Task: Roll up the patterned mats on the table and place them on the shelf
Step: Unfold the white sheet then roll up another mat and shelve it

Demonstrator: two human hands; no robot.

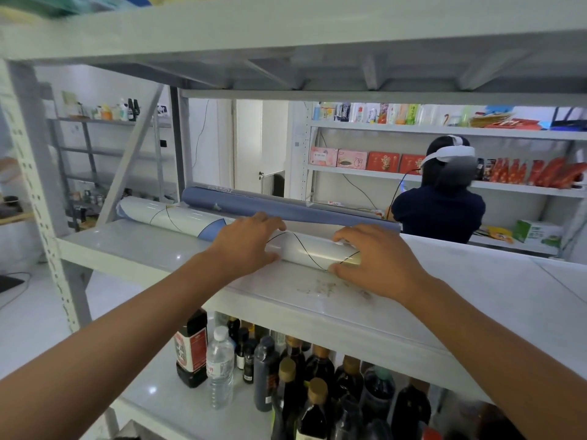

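I see the white rolled mat [305, 247] lying on the shelf [152, 249] near its front edge. The left hand [246, 241] and right hand [378, 258] both grip it, fingers curled over the top, thumb at the front. A blue rolled mat [286, 209] lies further back on the shelf, touching the white one; bottles [286, 376] stand below the shelf.

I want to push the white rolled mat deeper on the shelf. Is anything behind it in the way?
Yes. The blue rolled mat lies directly behind the white rolled mat, along its length, and would block it. The left hand and right hand hold the white roll, with nothing between.
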